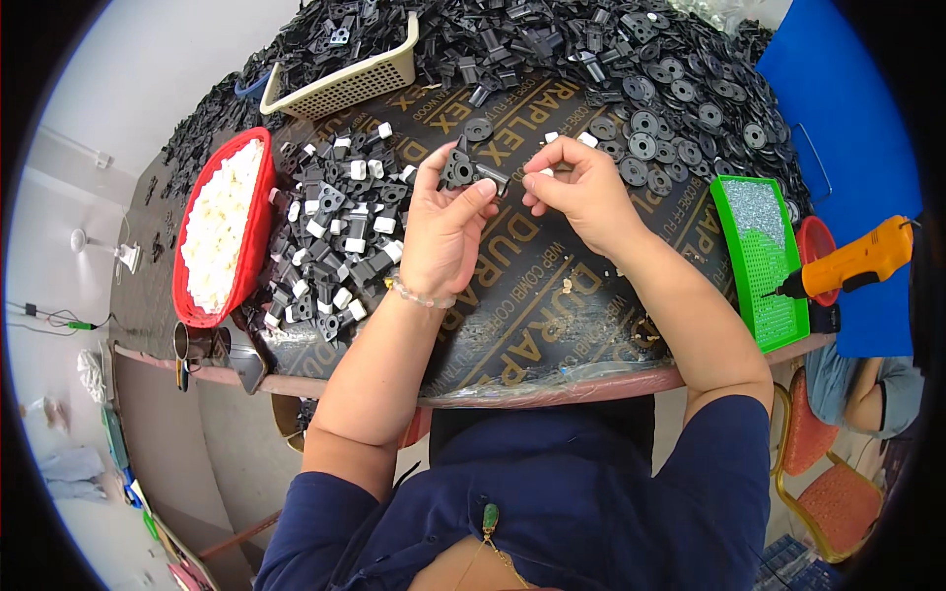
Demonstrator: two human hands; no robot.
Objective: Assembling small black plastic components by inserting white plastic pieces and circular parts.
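In my left hand (440,231) is a black plastic bracket (460,169), a flat holed plate with a short tube pointing right. The fingers and thumb are closed round it. Just right of the tube, my right hand (581,192) pinches a small white plastic piece (546,173) between thumb and fingertips; it is mostly covered, and a gap separates it from the tube. Left of my hands lies a pile of black brackets with white end pieces (340,231). Two loose white pieces (587,139) rest on the table beyond my right hand.
A red basket (268,212) of white pieces stands at the left. Behind are a beige basket (345,87), heaped black brackets (512,39) and black discs (642,122). At the right are a green tray (796,340) of small metal parts and an orange electric screwdriver (857,258).
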